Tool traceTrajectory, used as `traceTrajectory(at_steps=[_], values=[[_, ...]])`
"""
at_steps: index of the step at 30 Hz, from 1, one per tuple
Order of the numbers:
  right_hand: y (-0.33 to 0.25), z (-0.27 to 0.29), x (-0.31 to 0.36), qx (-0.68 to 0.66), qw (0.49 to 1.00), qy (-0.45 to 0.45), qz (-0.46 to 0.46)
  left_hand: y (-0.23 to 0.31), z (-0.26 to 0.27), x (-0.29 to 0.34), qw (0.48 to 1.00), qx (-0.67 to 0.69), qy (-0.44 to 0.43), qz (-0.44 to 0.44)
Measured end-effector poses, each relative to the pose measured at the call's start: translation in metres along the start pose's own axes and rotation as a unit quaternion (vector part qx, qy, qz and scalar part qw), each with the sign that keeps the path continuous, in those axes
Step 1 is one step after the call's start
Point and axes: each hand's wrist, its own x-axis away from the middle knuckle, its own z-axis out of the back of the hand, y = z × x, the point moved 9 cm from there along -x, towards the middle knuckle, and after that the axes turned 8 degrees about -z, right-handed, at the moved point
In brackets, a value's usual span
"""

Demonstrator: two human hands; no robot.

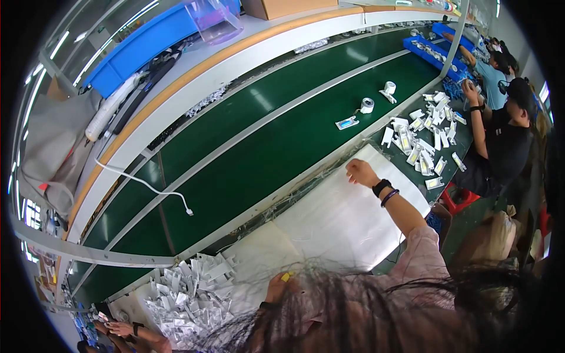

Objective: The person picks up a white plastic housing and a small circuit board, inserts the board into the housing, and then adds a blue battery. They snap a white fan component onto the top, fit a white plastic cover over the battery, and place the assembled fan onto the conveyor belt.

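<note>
My left hand [276, 289] is low in the picture, partly behind strands of hair, with its fingers closed on a small yellow piece [286, 276]. Too little of that piece shows to tell its kind. Over the white sheet [329, 220] on the bench, my right hand [362, 173] is raised near the belt's edge. Its fingers are curled in, and what they hold, if anything, is hidden. Left of my left hand lies a heap of white plastic housings [188, 300]. Beyond my right hand are scattered white parts with yellowish panels [421, 138].
A green conveyor belt [253, 150] runs past the bench, carrying a white part with a blue panel [347, 123] and white round-headed parts [366, 106]. A white cable [144, 188] hangs over it. Co-workers sit at the right [506, 129] and lower left [126, 329]. Blue bins [141, 50] stand along the far side.
</note>
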Motion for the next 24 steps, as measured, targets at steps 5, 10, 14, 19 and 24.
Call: traceTrajectory(at_steps=[5,10,14,19,24], values=[[-0.036,0.076,-0.101,0.387,0.863,0.267,0.186,-0.121,0.034,0.012,0.969,0.095,0.068,0.218],[-0.055,0.108,-0.153,0.501,0.76,0.352,0.219,-0.092,0.018,0.015,0.966,0.12,0.07,0.218],[-0.062,0.112,-0.191,0.595,0.662,0.372,0.264,-0.039,0.012,0.011,0.965,0.14,0.075,0.209],[-0.054,0.118,-0.222,0.613,0.7,0.276,0.243,0.043,0.004,-0.014,0.988,-0.023,0.021,0.151],[-0.066,0.101,-0.209,0.51,0.754,0.27,0.314,0.009,0.028,-0.01,0.979,-0.185,-0.041,0.069]])
